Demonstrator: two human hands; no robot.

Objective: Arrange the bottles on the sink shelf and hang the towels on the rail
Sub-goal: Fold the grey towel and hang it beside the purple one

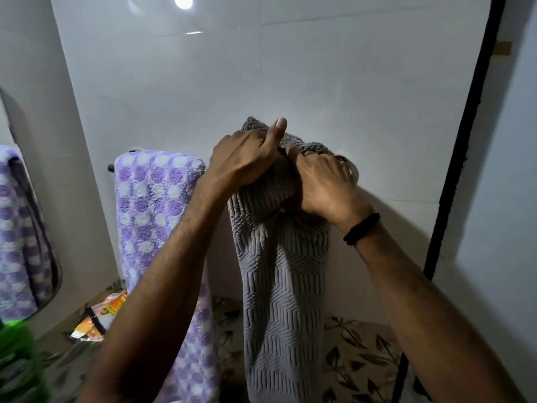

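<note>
A grey ribbed towel point(283, 286) hangs down the white wall, bunched at its top where both my hands hold it. My left hand point(245, 159) grips the top left of the bunch with its thumb sticking up. My right hand point(322, 181) clamps the top right, and a black band circles its wrist. To the left, a purple and white dotted towel point(154, 216) drapes over the rail, whose dark end point(111, 168) pokes out beside it. The rest of the rail is hidden behind the towels and my hands. A metal fitting point(350, 167) shows behind my right hand.
A mirror point(23, 228) on the left wall reflects the purple towel. A green bottle point(17, 353) is blurred at the bottom left. An orange packet point(98, 318) lies near the wall corner. Leaf-patterned tiles point(360, 353) run below, and a black vertical strip point(462, 158) edges the right side.
</note>
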